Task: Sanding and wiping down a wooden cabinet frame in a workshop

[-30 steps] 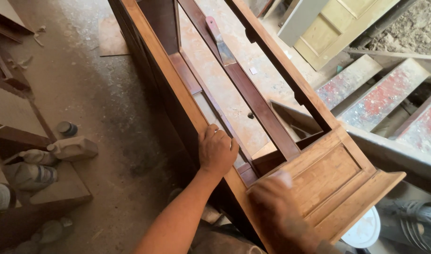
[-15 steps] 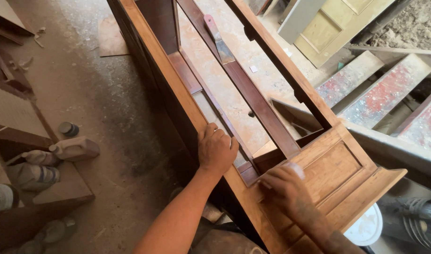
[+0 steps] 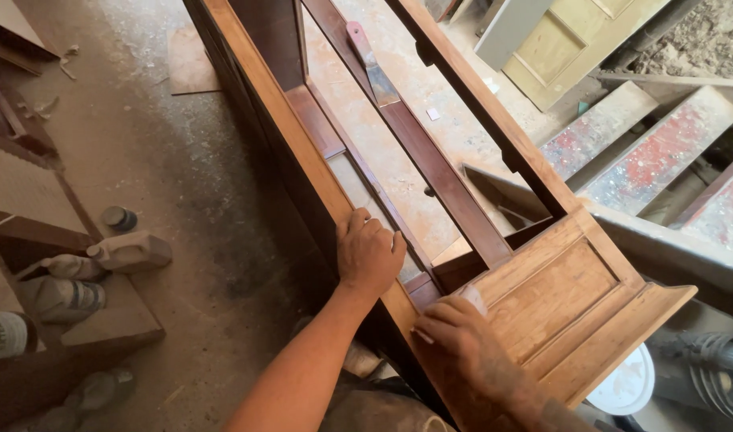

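Observation:
A long brown wooden door frame (image 3: 274, 112) lies tilted across the view, with a raised panel (image 3: 554, 300) at its near end. My left hand (image 3: 369, 252) grips the frame's left rail, fingers curled over its inner edge. My right hand (image 3: 462, 344) rests on the near left corner of the panel, pressing a small pale piece, perhaps sandpaper (image 3: 472, 298), against the wood. A putty knife (image 3: 372, 64) with a reddish handle lies on the frame's middle rail further away.
Plastic bottles (image 3: 130, 252) and a small tin (image 3: 120, 218) sit on a low wooden bench at the left. Paint-stained planks (image 3: 654, 156) and a yellow-green panelled door (image 3: 566, 44) lie at the right. A white plate-like disc (image 3: 626, 384) lies under the panel. The floor is dusty.
My right hand has slid left and forward along the panel's near corner, with the pale piece under its fingers. My left hand stays on the rail.

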